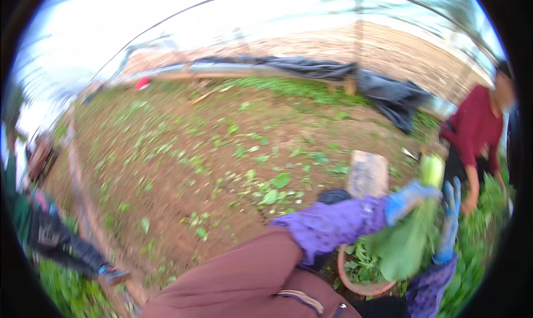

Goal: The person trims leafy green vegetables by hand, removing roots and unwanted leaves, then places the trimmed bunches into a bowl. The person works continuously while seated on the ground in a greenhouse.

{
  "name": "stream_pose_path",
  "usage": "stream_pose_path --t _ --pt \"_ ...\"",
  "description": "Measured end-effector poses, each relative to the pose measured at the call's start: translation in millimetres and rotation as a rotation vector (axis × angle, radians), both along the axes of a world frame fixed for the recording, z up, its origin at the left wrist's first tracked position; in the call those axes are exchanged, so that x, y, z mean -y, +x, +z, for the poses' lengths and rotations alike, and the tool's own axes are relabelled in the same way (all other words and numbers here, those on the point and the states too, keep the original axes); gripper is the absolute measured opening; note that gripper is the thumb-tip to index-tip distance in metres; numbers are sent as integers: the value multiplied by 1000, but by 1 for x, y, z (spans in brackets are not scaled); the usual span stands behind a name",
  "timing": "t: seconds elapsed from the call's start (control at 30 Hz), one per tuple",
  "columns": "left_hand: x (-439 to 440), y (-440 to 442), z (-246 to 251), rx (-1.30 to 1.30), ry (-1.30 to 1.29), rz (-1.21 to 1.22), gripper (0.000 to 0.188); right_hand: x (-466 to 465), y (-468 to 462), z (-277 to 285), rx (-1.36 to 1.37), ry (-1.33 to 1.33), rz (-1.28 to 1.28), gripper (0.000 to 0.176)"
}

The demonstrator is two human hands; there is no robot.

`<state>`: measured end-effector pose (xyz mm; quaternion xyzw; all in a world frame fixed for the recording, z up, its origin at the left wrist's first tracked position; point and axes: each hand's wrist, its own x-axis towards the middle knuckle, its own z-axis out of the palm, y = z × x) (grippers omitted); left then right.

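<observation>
My left hand (410,201), in a blue glove with a purple spotted sleeve, is closed around a leafy green vegetable (433,170). The pale stalk base points up, and the broad leaves hang downward. Just right of the leaves is my right hand (449,218), also gloved in blue, with its fingers extended and nothing visible in them. Below the vegetable, a reddish round basin (343,266) holds loose green leaves (362,264). Hanging leaves hide part of its rim.
A co-worker in a maroon top (474,124) bends over green plants (487,218) at right. Another person (62,234) stands at far left. A worn flat board (368,174) lies ahead. Scattered leaves (270,189) cover bare soil; black sheeting (387,97) runs behind.
</observation>
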<state>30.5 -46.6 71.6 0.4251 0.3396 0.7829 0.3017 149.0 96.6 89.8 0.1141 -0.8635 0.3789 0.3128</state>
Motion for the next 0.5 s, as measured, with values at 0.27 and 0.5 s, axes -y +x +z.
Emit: stream_pose_path --t 0.27,0.5 --pt "-40 -73 12 -349 -418 199 47 -63 105 -62 -5 -408 -276 38" --pt "-90 -81 25 -548 -494 217 77 -88 169 -112 147 -537 -501 40"
